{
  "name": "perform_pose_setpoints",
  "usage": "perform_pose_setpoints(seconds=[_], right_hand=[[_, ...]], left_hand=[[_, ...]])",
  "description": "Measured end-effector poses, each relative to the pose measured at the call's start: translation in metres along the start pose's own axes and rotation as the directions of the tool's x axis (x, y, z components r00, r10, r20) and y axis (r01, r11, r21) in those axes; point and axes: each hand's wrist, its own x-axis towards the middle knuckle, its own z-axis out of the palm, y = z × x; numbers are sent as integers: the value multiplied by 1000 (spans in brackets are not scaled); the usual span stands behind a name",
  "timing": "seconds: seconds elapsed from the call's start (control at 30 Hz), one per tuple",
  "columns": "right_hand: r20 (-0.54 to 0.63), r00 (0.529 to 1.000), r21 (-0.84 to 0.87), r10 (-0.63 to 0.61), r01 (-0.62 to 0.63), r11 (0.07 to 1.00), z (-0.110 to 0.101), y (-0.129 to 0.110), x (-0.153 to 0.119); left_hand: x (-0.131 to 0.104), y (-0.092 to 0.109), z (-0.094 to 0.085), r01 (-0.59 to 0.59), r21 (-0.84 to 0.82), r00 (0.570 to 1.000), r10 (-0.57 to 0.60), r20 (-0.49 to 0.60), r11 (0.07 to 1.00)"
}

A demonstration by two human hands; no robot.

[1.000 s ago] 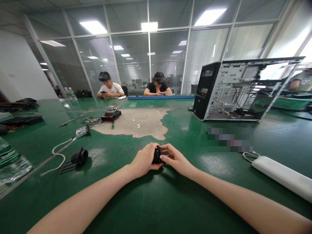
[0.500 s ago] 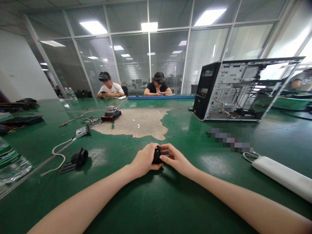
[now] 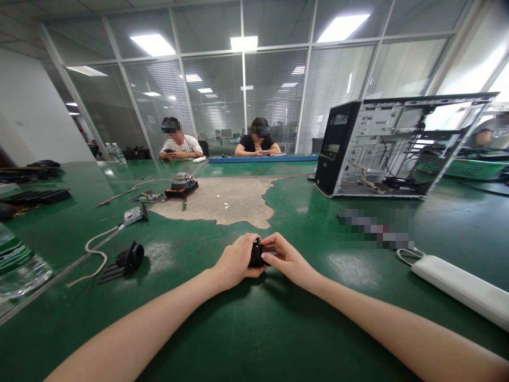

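A small black part [image 3: 256, 255] is held between my two hands, low over the green table [image 3: 238, 329]. My left hand [image 3: 237, 258] wraps round its left side, with the thumb below and the fingers over the top. On the other side, the fingertips and thumb of my right hand [image 3: 285, 257] pinch its right edge. The palms hide much of the part, so its full shape cannot be made out. A black plastic piece with a round end and slats [image 3: 130, 255] lies to the left of my hands.
An open computer case [image 3: 338, 148] stands at the back right. Nearer lies a white power strip [image 3: 457, 286]. At left are a water bottle [image 3: 19, 265], a metal bracket [image 3: 135, 213] and a heatsink with fan [image 3: 182, 184]. Two people sit across the table.
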Motion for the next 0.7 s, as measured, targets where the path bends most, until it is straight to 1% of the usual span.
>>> perform_pose_setpoints(seconds=[0.1, 0.27, 0.43, 0.7], right_hand=[[4, 1000, -27, 14, -14, 1000, -1, 3, 0], [52, 999, 23, -7, 6, 1000, -2, 4, -1], [18, 1000, 29, 0, 0, 1000, -1, 0, -1], [-1, 1000, -40, -2, 2, 999, 0, 2, 0]], left_hand=[[0, -1, 1, 2, 4, 1000, -2, 0, 1000], [0, -1, 0, 5, 11, 1000, -5, 8, 1000], [0, 0, -1, 10, -3, 1000, -10, 6, 1000], [1, 0, -1, 12, -20, 1000, -12, 7, 1000]])
